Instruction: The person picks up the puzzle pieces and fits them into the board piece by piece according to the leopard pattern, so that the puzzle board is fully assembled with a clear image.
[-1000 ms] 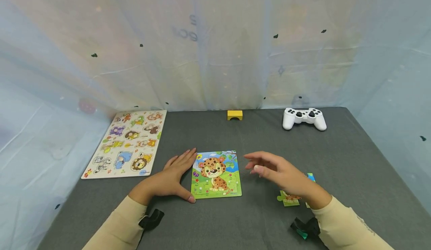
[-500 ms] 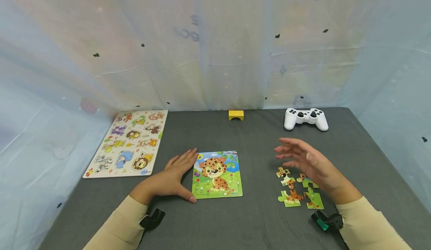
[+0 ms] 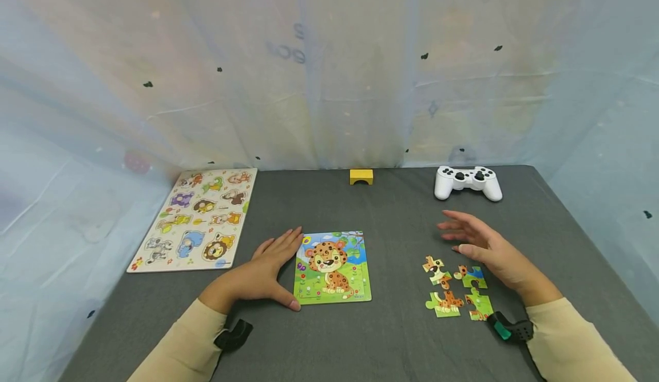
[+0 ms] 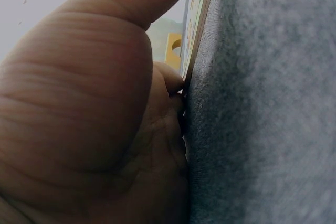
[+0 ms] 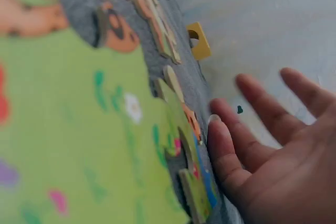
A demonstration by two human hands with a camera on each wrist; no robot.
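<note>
A square leopard puzzle board point(image 3: 332, 269) lies flat in the middle of the grey table. My left hand point(image 3: 259, 273) rests along its left edge, with straight fingers near the top corner and the thumb at the lower corner. To the right lie several loose jigsaw pieces, among them a green and orange one point(image 3: 447, 304). Beside them on the right, my right hand point(image 3: 486, 250) is held with loosely bent fingers and nothing in them. A green piece with flowers point(image 5: 79, 129) looms close in the right wrist view. The left palm hides most of the left wrist view.
A white animal peg board point(image 3: 195, 222) lies at the back left. A yellow arched block point(image 3: 361, 176) stands at the back edge, and a white game controller point(image 3: 467, 183) is at the back right. Plastic sheeting walls the table in.
My right hand has moved from beside the leopard board rightward past the loose pieces, uncovering them. The left hand and the board have stayed in place.
</note>
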